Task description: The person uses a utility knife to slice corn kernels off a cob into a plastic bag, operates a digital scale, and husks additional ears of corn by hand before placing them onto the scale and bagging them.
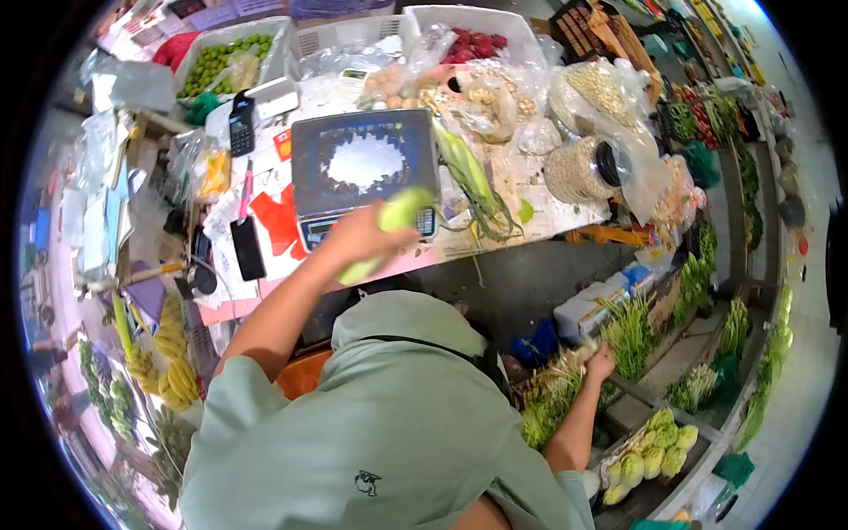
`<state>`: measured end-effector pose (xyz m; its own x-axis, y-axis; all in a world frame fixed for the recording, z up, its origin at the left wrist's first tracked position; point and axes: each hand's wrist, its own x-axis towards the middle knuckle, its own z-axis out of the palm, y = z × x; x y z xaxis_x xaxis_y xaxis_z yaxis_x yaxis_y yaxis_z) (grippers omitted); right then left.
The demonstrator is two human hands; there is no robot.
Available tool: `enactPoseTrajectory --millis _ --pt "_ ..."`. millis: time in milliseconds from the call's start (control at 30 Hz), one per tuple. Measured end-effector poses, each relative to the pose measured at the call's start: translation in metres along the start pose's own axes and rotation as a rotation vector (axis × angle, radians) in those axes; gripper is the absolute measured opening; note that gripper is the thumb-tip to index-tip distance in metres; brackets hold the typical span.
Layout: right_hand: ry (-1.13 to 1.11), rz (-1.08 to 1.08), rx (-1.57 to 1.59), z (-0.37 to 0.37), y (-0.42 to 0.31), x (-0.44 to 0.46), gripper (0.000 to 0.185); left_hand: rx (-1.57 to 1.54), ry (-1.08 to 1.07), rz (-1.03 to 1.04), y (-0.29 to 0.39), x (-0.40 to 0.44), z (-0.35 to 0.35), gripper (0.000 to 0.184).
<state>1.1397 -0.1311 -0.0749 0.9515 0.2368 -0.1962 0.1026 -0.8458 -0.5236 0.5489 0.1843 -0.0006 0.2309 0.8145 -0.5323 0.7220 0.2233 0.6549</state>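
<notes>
My left hand (375, 231) is closed round a long pale green vegetable (405, 208), blurred by motion, over the front edge of the weighing scale (364, 163). The scale's plate carries a bright reflection. Right of it lies a green ear of corn in its husk (464, 168), its stalk end toward the table's front edge. My right hand (601, 362) is low on the right with its fingers closed, beside bundles of leafy greens (629, 340); what it grips, if anything, is too small to make out.
On the table (521, 243) are a black phone (248, 249), a card terminal (241, 124), red paper (278, 221) and a jar of grains (579, 170). Behind stand crates of green fruit (287, 53) and red fruit (521, 26). Cabbages (654, 450) lie lower right.
</notes>
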Motion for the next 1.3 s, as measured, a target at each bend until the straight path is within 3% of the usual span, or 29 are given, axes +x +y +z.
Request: enactPoseTrajectory --millis 33,100,133,167,233,267,300,333,367,400,433,500,567,600,667,700,767,800,900,1000,1067,1167,1233,1300 --pt "0.097 -0.256 -0.448 0.010 0.051 0.022 0.052 -0.068 0.099 -0.009 -0.012 0.013 -0.013 0.080" --pt "-0.172 0.111 -0.770 0.028 0.055 -0.008 0.026 -0.075 0.294 -0.056 -0.028 0.040 -0.033 0.076" --pt "-0.351 0.256 -0.944 0.037 0.056 -0.025 0.028 -0.091 0.373 -0.068 -0.037 0.054 -0.040 0.074" --pt "-0.423 0.086 -1.237 0.065 0.126 -0.003 0.032 -0.076 0.433 -0.057 -0.043 0.067 -0.046 0.074" --pt "-0.688 -0.405 -1.349 0.093 0.116 -0.027 0.036 -0.018 0.463 -0.059 -0.059 0.091 -0.054 0.073" --pt "-0.682 -0.108 -1.204 0.122 0.102 -0.029 0.041 0.020 0.479 -0.075 -0.063 0.098 -0.056 0.073" --pt "-0.668 -0.241 -1.069 0.141 0.063 -0.043 0.050 0.021 0.481 -0.078 -0.066 0.104 -0.057 0.073" --pt "-0.544 -0.488 -0.741 0.167 0.043 -0.042 0.069 0.053 0.506 -0.120 -0.070 0.110 -0.056 0.072" --pt "-0.479 -0.462 -0.413 0.169 -0.039 -0.082 0.085 0.088 0.528 -0.161 -0.072 0.114 -0.056 0.071" --pt "-0.465 -0.511 -0.359 0.188 -0.075 -0.081 0.094 0.097 0.531 -0.163 -0.071 0.114 -0.056 0.071" --pt "-0.428 -0.542 -0.326 0.209 -0.098 -0.078 0.074 0.136 0.569 -0.130 -0.071 0.110 -0.054 0.071" --pt "-0.617 -0.547 -0.015 0.192 -0.202 -0.129 0.064 0.181 0.608 -0.103 -0.077 0.105 -0.045 0.072" --pt "-0.669 -0.715 -0.011 0.213 -0.235 -0.139 0.055 0.121 0.712 -0.004 -0.090 0.106 -0.034 0.077" --pt "-0.678 -0.718 0.000 0.232 -0.244 -0.137 0.055 0.157 0.728 -0.056 -0.083 0.099 -0.032 0.086" --pt "-0.630 -1.062 -0.012 0.276 -0.248 -0.134 0.052 0.073 0.753 -0.050 -0.073 0.084 -0.028 0.089" --pt "-0.647 -1.064 -0.004 0.291 -0.250 -0.134 0.052 0.054 0.780 -0.055 -0.073 0.078 -0.023 0.092" --pt "-0.395 -1.305 -0.117 0.317 -0.259 -0.138 0.055 0.063 0.826 -0.037 -0.073 0.063 -0.013 0.094" --pt "-0.406 -1.305 -0.099 0.321 -0.265 -0.145 0.055 0.047 0.848 -0.003 -0.075 0.054 -0.008 0.093" --pt "-0.497 -1.034 -0.380 0.325 -0.287 -0.161 0.066 0.019 0.809 0.011 -0.079 0.022 0.011 0.085" --pt "-0.491 -0.985 -0.548 0.334 -0.295 -0.165 0.070 0.031 0.815 0.098 -0.084 -0.009 0.039 0.072" --pt "-0.432 -1.021 -0.559 0.340 -0.297 -0.161 0.067 0.021 0.823 0.116 -0.073 -0.027 0.053 0.063" --pt "-0.390 -1.152 -0.539 0.310 -0.314 -0.167 0.051 0.109 0.872 0.334 -0.059 -0.045 0.070 0.054" --pt "-0.709 -0.844 -0.222 0.286 -0.326 -0.173 0.050 0.021 0.769 0.398 -0.054 -0.045 0.077 0.052" --pt "-0.821 -0.750 -0.134 0.250 -0.324 -0.173 0.050 -0.083 0.600 0.501 -0.046 -0.045 0.083 0.052"
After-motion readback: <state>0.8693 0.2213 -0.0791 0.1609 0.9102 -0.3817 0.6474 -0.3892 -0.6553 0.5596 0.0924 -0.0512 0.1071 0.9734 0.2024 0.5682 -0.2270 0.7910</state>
